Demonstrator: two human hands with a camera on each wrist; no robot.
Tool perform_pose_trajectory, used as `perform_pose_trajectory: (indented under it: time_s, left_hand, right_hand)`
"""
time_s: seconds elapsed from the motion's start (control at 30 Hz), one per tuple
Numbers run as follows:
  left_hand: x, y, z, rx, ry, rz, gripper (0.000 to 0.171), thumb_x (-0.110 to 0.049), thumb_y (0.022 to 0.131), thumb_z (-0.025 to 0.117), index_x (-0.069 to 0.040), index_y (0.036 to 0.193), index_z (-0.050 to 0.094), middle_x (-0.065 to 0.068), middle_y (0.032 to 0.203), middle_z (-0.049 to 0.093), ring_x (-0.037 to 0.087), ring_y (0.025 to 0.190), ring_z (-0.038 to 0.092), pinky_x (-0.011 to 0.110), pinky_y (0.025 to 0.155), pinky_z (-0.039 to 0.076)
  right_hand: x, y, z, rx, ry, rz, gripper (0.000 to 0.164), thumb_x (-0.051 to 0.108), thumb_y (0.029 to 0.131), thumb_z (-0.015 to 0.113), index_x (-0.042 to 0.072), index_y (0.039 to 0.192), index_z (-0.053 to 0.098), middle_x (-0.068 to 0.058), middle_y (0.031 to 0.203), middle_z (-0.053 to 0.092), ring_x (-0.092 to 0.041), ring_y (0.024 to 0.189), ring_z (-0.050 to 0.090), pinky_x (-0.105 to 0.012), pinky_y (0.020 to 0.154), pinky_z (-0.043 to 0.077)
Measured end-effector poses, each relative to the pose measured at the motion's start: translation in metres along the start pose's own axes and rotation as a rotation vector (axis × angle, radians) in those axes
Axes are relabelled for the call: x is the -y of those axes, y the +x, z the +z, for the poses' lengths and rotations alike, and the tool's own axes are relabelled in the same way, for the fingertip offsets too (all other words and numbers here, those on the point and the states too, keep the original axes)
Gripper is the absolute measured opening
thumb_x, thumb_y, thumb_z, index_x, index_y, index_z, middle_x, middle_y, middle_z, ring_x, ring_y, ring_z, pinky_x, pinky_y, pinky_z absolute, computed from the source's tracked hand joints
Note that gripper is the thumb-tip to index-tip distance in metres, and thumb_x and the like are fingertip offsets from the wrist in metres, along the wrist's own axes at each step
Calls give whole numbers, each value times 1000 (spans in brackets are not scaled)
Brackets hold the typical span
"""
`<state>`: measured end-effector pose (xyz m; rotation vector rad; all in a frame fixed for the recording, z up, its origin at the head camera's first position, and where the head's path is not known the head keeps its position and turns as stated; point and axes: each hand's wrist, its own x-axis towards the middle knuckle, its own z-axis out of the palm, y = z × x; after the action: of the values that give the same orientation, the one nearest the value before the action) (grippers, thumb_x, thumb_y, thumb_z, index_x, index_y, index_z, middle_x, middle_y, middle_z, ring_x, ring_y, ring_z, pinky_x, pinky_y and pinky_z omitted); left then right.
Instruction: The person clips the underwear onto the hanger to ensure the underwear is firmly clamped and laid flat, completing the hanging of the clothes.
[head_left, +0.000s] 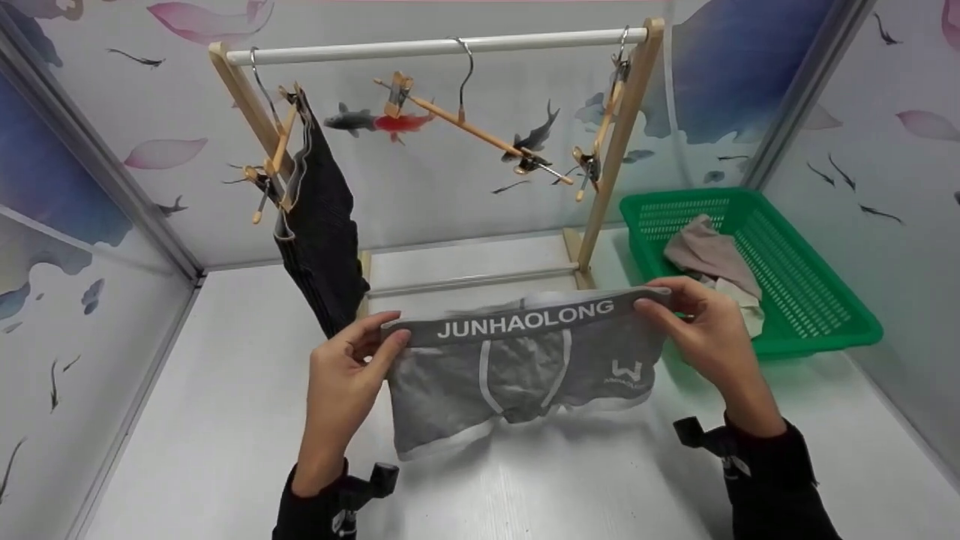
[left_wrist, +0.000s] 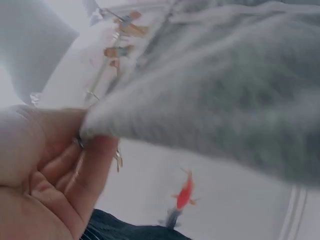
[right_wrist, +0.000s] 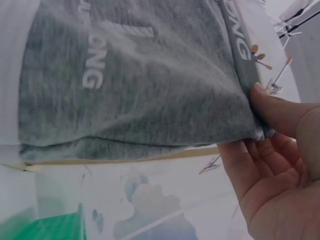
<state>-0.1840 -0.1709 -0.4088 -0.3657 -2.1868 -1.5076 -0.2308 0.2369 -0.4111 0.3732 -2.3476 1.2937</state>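
Observation:
Grey boxer briefs (head_left: 525,367) with a lettered waistband are stretched out between both hands in the head view, leg openings downward. My left hand (head_left: 345,382) pinches the left end of the waistband between thumb and fingers. At the other end, my right hand (head_left: 705,330) pinches the waistband the same way. In the left wrist view the fabric (left_wrist: 215,95) fans out from the pinching fingers (left_wrist: 97,170). The right wrist view has the thumb (right_wrist: 280,107) on the front of the waistband, with fingers behind it.
A wooden rack with a white rail (head_left: 360,51) stands behind the hands. On it hang a clip hanger (head_left: 465,127) in the middle, another hanger (head_left: 611,112) at right, and a dark garment (head_left: 319,217) clipped at left. A green basket (head_left: 817,300) at right holds crumpled cloth (head_left: 712,255).

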Motion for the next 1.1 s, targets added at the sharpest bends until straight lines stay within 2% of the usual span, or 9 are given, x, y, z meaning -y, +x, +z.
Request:
perform_pose_trajectory:
  time_s: [0.1, 0.23, 0.33, 0.57, 0.67, 0.8, 1.1]
  left_hand:
    - [-8, -2, -4, 30, -37, -95, 27, -16, 93, 76, -10, 119, 74, 0, 87, 75, 17, 75, 72, 23, 57, 52]
    - [-15, -4, -7, 77, -92, -172, 28, -12, 94, 75, -6, 121, 72, 7, 92, 75, 20, 75, 73, 29, 57, 57]
    - [-13, -4, -6, 119, -122, -224, 29, -11, 94, 74, -3, 122, 70, 11, 94, 74, 21, 75, 73, 31, 56, 58]
    - [2, 1, 2, 257, -175, -363, 30, -11, 96, 71, 1, 123, 69, 16, 100, 74, 26, 78, 73, 34, 56, 59]
    - [4, 1, 4, 286, -178, -375, 29, -11, 97, 70, 2, 123, 68, 17, 102, 74, 28, 79, 73, 35, 56, 59]
    - [2, 1, 3, 282, -173, -358, 28, -13, 98, 70, 1, 122, 69, 16, 101, 74, 26, 80, 73, 35, 54, 58]
    - [-25, -6, -9, 285, -260, -340, 33, -15, 97, 71, 3, 125, 67, 17, 101, 74, 27, 79, 73, 36, 54, 59]
  right_hand:
    - [6, -4, -5, 18, -11, 9, 23, 12, 90, 79, 10, 112, 75, -2, 87, 71, -6, 76, 67, -16, 61, 51]
    - [13, -7, -13, 44, -23, -4, 23, 11, 90, 79, 9, 112, 75, -3, 84, 69, -8, 71, 67, -18, 54, 50]
    - [13, -7, -16, 80, -29, -8, 22, 11, 91, 78, 7, 112, 75, -5, 88, 70, -8, 73, 68, -18, 56, 52]
    - [4, -3, -15, 253, -125, -44, 17, 17, 93, 76, 8, 108, 75, 0, 92, 73, -9, 79, 68, -17, 67, 52]
    - [3, -3, -15, 273, -146, -59, 16, 17, 93, 76, 8, 107, 75, 2, 91, 73, -11, 77, 67, -17, 66, 51]
    - [4, -3, -18, 249, -130, -41, 17, 17, 94, 75, 9, 109, 76, 1, 91, 73, -12, 75, 65, -17, 64, 50]
    - [16, -9, -36, 230, 25, 77, 18, 16, 96, 73, 8, 112, 74, -7, 90, 71, -17, 66, 70, -30, 51, 56]
